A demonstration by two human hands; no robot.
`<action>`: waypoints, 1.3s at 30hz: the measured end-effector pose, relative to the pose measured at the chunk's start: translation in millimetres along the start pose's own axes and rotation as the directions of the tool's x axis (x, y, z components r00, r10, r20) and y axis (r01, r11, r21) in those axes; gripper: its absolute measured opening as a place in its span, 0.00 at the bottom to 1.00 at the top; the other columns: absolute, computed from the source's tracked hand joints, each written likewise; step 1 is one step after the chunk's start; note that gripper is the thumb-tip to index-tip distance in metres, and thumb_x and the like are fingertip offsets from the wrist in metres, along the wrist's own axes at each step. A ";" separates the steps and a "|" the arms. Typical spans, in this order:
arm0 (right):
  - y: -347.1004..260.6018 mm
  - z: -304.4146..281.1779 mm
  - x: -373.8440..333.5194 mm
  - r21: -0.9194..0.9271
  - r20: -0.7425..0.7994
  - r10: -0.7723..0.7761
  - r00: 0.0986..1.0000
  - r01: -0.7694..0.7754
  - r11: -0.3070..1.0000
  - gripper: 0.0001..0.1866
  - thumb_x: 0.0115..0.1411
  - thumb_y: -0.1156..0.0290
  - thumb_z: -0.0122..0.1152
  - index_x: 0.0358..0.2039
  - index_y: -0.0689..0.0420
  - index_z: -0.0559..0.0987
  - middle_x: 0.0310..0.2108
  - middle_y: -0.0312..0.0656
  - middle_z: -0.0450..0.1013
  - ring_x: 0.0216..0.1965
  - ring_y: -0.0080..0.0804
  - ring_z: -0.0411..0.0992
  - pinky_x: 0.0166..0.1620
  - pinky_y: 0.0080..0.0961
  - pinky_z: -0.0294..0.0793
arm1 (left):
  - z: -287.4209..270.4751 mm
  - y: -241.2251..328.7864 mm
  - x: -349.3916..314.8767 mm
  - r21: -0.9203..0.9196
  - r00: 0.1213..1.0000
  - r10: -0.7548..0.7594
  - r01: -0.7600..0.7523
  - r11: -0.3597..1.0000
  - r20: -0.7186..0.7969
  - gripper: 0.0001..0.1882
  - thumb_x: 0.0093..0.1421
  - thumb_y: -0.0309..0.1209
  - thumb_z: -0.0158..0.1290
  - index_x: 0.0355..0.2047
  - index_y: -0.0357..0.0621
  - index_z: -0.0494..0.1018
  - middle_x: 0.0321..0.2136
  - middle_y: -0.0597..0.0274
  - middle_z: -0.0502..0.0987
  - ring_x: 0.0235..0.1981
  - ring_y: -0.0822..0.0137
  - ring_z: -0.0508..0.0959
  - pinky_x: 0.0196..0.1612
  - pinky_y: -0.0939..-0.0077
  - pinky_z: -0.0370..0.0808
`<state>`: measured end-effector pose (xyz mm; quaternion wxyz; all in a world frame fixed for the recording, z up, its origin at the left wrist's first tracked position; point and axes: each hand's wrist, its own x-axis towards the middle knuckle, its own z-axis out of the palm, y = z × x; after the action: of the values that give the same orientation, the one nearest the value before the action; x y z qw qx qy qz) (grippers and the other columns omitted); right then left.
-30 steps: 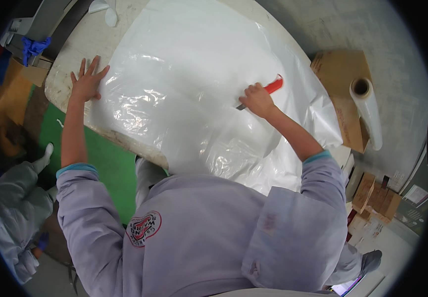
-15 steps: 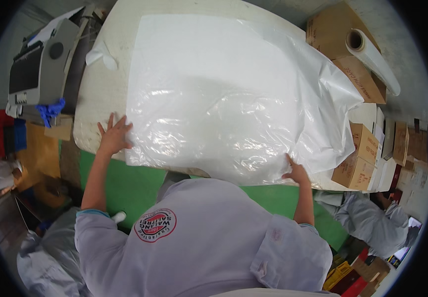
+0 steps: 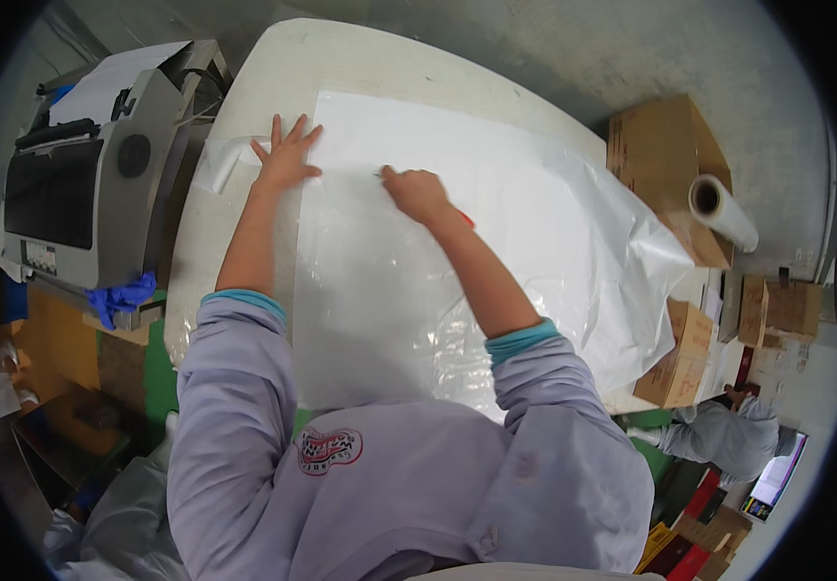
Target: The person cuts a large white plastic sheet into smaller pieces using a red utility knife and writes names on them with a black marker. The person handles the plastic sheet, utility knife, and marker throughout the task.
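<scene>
A large sheet of clear, glossy plastic (image 3: 360,290) lies over a white sheet (image 3: 525,184) on the table. My left hand (image 3: 288,158) is open, fingers spread, pressed at the sheet's left edge near its far corner. Further to the right, my right hand (image 3: 420,196) is closed with its index finger pointing left over the plastic. It grips a slim tool with a red end (image 3: 468,220) that shows beside the wrist; a small dark tip shows at the fingertip. The tool's exact kind is hidden by the hand.
A grey machine (image 3: 60,184) stands left of the table, with a blue glove (image 3: 120,298) hanging below. A curled plastic scrap (image 3: 220,165) lies by my left hand. Cardboard boxes (image 3: 665,145) and a plastic film roll (image 3: 723,211) stand at right. Another person (image 3: 728,436) is at lower right.
Both hands have moved from the sheet's near edge to its far left part. The right hand has closed and now shows a red-ended tool. My view has shifted, and the right side still lies crumpled.
</scene>
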<state>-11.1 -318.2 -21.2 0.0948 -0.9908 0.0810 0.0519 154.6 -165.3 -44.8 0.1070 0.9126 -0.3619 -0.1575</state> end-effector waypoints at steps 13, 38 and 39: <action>-41.1 19.0 110.8 -0.114 0.052 -0.267 0.962 0.272 0.956 0.03 0.49 0.67 0.48 0.24 0.48 0.72 0.14 0.35 0.69 0.17 0.32 0.70 0.19 0.27 0.66 | -20.7 -0.7 24.2 0.179 0.978 -0.103 0.070 0.981 0.181 0.53 0.23 0.39 0.66 0.52 0.84 0.52 0.60 0.72 0.28 0.58 0.49 0.23 0.48 0.27 0.32; 226.1 -6.6 -113.6 -0.326 0.158 0.288 0.944 -0.226 0.918 0.10 0.53 0.70 0.42 0.36 0.44 0.69 0.20 0.39 0.70 0.24 0.37 0.72 0.24 0.32 0.70 | -29.2 49.6 26.5 0.523 0.949 -0.269 0.147 0.840 0.165 0.54 0.29 0.33 0.65 0.56 0.74 0.48 0.60 0.69 0.30 0.57 0.46 0.20 0.47 0.27 0.32; 228.2 -4.6 -116.3 -0.328 0.149 0.294 0.944 -0.233 0.915 0.11 0.52 0.71 0.43 0.36 0.44 0.69 0.18 0.39 0.70 0.23 0.37 0.72 0.22 0.32 0.70 | -28.3 55.6 31.6 0.566 0.954 -0.254 0.122 0.815 0.160 0.55 0.28 0.33 0.65 0.56 0.72 0.47 0.60 0.69 0.30 0.57 0.46 0.20 0.47 0.27 0.32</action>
<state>-163.7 -522.6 -43.8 -0.0604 -0.9635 0.1955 0.1729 151.9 -224.7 -8.0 -0.2181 0.9117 -0.3091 -0.1601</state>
